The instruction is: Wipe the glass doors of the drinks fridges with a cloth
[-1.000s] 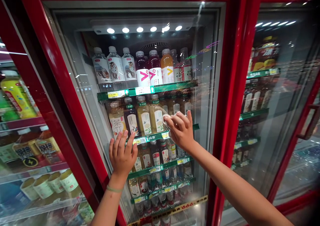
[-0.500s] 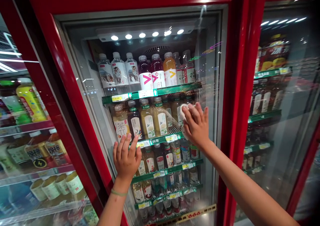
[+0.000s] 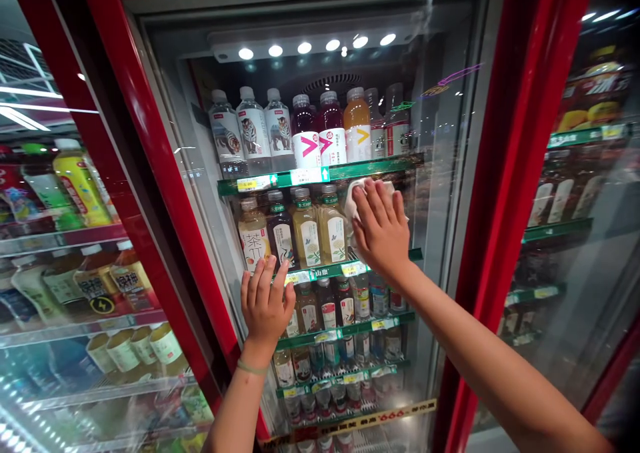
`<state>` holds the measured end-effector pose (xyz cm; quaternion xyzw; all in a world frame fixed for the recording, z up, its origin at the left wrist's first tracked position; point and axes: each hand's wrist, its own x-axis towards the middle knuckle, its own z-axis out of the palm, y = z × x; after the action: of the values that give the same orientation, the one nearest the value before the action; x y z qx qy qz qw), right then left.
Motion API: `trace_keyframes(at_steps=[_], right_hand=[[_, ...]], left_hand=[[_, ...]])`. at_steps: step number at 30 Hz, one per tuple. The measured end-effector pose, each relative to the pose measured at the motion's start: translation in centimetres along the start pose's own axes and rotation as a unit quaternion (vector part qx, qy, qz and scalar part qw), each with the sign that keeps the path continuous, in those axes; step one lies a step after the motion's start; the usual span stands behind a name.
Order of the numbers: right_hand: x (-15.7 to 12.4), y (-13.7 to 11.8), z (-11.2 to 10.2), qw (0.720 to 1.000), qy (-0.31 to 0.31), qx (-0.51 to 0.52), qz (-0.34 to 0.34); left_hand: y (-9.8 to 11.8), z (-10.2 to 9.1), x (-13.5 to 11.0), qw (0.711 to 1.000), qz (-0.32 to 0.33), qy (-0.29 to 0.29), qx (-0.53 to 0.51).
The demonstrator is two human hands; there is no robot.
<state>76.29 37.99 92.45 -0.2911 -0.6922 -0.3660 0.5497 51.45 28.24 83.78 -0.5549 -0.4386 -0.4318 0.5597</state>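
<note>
The glass door of a red-framed drinks fridge fills the middle of the head view. Against its pane, in front of the second shelf, my right hand holds a crumpled white cloth flat under its fingers; the palm side and part of the cloth are hidden. Lower and to the left, my left hand is open, with fingers spread toward the same pane and no object in it. A thin band circles the left wrist. Behind the glass stand tea bottles and, higher up, bottles with tiger labels.
The red door frame runs along the left, and another red upright is at the right. Drinks shelves lie beyond the left frame. A second glass-fronted fridge stands at the right. Lights reflect on the panes.
My right hand and the cloth have slid left across the glass relative to the bottles. My left hand stays about where it was on the door. The view has shifted slightly.
</note>
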Motion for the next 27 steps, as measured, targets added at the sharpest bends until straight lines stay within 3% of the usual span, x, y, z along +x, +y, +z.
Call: trace_keyframes(at_steps=[2, 4, 6, 7, 8, 10, 12, 14, 16, 19, 21, 25, 26, 27], right_hand=[[0.1, -1.5, 0.2, 0.999, -0.02, 0.012, -0.036], [-1.2, -2.6, 0.1, 0.986, -0.068, 0.044, -0.145], [-2.4, -2.2, -0.2, 0.963, -0.095, 0.073, -0.241], [-2.3, -1.7, -0.3, 0.959, -0.099, 0.076, -0.254], [-1.8, -1.0, -0.3, 0.968, -0.082, 0.068, -0.227], [0.6, -0.4, 0.0, 0.995, -0.028, 0.05, -0.083], [2.9, -1.3, 0.5, 0.999, 0.006, 0.037, 0.02], [3.6, -3.5, 1.0, 0.999, -0.016, 0.045, 0.002], [2.1, -5.6, 1.2, 0.989, -0.067, 0.071, -0.11], [-0.6, -6.6, 1.1, 0.939, -0.122, 0.116, -0.3], [-0.5, -6.5, 1.2, 0.945, -0.122, 0.11, -0.283], [2.6, -9.1, 2.2, 0.991, -0.036, 0.083, -0.096], [3.0, -10.2, 2.5, 0.991, -0.021, 0.088, -0.094], [2.9, -11.3, 2.7, 0.985, -0.025, 0.1, -0.135]], left_hand=[[-0.1, -0.1, -0.1, 0.999, -0.031, 0.018, 0.0], [-0.2, -0.3, 0.0, 0.996, -0.074, 0.04, -0.003], [-0.2, -0.4, 0.2, 0.994, -0.1, 0.046, -0.005], [-0.1, -0.4, 0.2, 0.994, -0.103, 0.041, -0.004], [0.0, -0.4, 0.3, 0.994, -0.102, 0.036, -0.002], [0.2, -0.2, 0.4, 0.995, -0.099, 0.03, 0.002], [0.2, -0.3, 0.4, 0.995, -0.1, 0.022, -0.001], [-0.1, -0.8, 0.4, 0.995, -0.094, 0.005, -0.017], [-1.0, -1.8, 0.4, 0.995, -0.082, -0.016, -0.047], [-3.0, -3.5, 0.3, 0.994, -0.061, -0.034, -0.079], [-4.5, -4.3, -0.2, 0.995, -0.039, -0.026, -0.083], [-6.9, -4.2, -2.0, 0.993, -0.008, 0.028, -0.118], [-7.3, -3.9, -2.5, 0.991, -0.001, 0.034, -0.129], [-7.5, -3.7, -3.0, 0.99, 0.004, 0.038, -0.138]])
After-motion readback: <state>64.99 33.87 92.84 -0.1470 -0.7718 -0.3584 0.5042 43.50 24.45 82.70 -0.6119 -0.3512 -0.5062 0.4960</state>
